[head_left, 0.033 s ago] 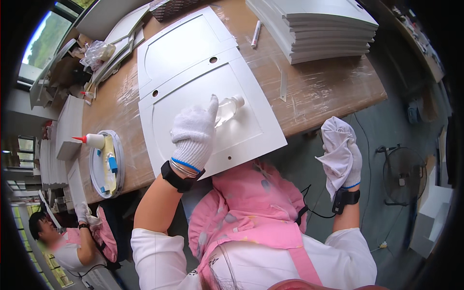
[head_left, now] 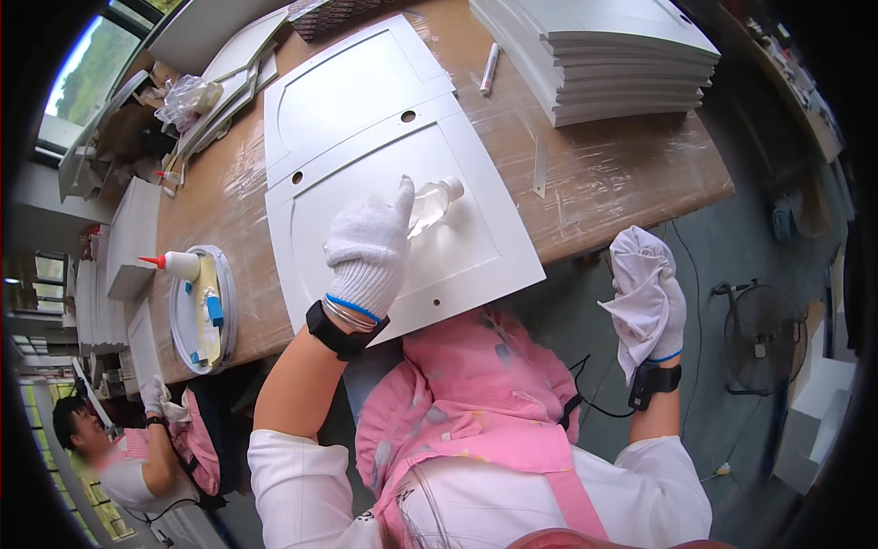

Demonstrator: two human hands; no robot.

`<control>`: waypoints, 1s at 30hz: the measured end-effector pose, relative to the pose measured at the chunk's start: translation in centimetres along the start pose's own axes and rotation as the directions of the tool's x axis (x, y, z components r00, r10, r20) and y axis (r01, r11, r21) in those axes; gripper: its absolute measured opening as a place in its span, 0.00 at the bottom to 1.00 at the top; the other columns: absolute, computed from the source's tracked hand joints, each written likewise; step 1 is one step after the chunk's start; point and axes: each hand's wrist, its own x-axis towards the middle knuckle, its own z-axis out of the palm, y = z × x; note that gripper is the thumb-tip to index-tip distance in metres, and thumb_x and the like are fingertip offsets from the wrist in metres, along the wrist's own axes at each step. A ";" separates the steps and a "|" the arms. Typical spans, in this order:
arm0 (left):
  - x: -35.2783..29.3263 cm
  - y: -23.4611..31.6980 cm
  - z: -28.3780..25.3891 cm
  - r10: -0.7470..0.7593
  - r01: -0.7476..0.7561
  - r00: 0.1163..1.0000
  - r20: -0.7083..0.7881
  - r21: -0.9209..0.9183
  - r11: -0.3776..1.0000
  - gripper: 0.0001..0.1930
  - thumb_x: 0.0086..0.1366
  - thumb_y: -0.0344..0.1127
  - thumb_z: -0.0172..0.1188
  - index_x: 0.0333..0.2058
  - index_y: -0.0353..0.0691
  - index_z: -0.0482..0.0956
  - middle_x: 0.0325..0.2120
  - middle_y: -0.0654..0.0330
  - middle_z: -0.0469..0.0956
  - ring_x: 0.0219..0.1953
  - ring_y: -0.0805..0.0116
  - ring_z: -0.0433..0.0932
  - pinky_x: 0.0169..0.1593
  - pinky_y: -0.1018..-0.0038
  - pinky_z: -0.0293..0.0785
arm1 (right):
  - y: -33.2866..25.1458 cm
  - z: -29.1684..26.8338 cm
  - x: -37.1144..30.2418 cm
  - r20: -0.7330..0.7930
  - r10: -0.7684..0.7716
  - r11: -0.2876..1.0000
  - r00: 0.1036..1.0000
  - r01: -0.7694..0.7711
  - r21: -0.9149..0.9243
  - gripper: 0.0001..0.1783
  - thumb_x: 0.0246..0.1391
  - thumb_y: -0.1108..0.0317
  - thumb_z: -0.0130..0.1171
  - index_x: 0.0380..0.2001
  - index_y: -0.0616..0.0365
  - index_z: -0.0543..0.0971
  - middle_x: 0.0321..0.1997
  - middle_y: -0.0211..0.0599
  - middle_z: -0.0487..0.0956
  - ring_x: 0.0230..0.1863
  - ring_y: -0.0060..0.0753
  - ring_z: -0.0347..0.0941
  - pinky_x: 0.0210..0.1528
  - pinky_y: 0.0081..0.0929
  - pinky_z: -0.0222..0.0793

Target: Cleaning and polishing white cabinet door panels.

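Over the near white panel, my left hand in a white knit glove is closed round a small clear bottle, its thumb sticking up. The bottle leans to the right, its cap end away from the palm; the curled fingers are mostly hidden behind the hand. The panel has a recessed middle and small round holes. A second white panel adjoins it at the far side. Off the table's edge to the right, my gloved right hand grips a crumpled white cloth.
A stack of white panels stands far right on the brown table, near a white marker and a thin strip. Leftward are a red-tipped glue bottle and round tray. A co-worker sits lower left; a fan stands right.
The view has shifted very slightly, so the table and panels appear a little lower and to the right. Both hands keep their holds and almost the same places.
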 end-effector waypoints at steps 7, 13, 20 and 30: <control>5.2 -1.8 1.4 -0.175 0.170 0.981 0.079 0.068 0.983 0.37 0.57 0.37 0.67 0.65 0.45 0.63 0.37 0.48 0.78 0.37 0.50 0.82 0.37 0.56 0.77 | -0.1 -0.4 1.1 0.030 0.013 0.998 0.999 -0.011 -0.065 0.29 0.69 0.45 0.45 0.59 0.57 0.71 0.45 0.53 0.80 0.39 0.51 0.81 0.38 0.46 0.84; 8.0 -3.9 2.2 -0.240 0.229 0.965 0.107 0.103 0.968 0.35 0.59 0.38 0.66 0.64 0.45 0.64 0.38 0.48 0.79 0.38 0.50 0.82 0.37 0.57 0.78 | -0.1 0.6 1.3 0.018 -0.047 0.991 0.999 0.049 -0.125 0.28 0.69 0.47 0.46 0.60 0.56 0.71 0.47 0.50 0.80 0.41 0.48 0.80 0.39 0.45 0.82; 9.1 -4.4 2.9 -0.202 0.199 0.978 0.054 0.045 0.979 0.32 0.59 0.37 0.65 0.63 0.45 0.66 0.34 0.51 0.80 0.37 0.51 0.82 0.37 0.57 0.77 | 0.1 0.9 2.1 0.004 -0.064 0.982 0.998 0.064 -0.177 0.28 0.69 0.46 0.46 0.59 0.58 0.72 0.43 0.49 0.81 0.36 0.47 0.81 0.36 0.42 0.82; 4.9 -8.7 2.3 -0.246 0.233 0.966 0.080 0.146 0.962 0.26 0.68 0.33 0.53 0.65 0.46 0.63 0.35 0.52 0.80 0.36 0.55 0.83 0.34 0.60 0.79 | 0.0 1.2 1.9 0.002 -0.039 0.978 0.999 0.038 -0.204 0.29 0.68 0.47 0.47 0.59 0.59 0.72 0.45 0.49 0.81 0.39 0.47 0.81 0.40 0.44 0.83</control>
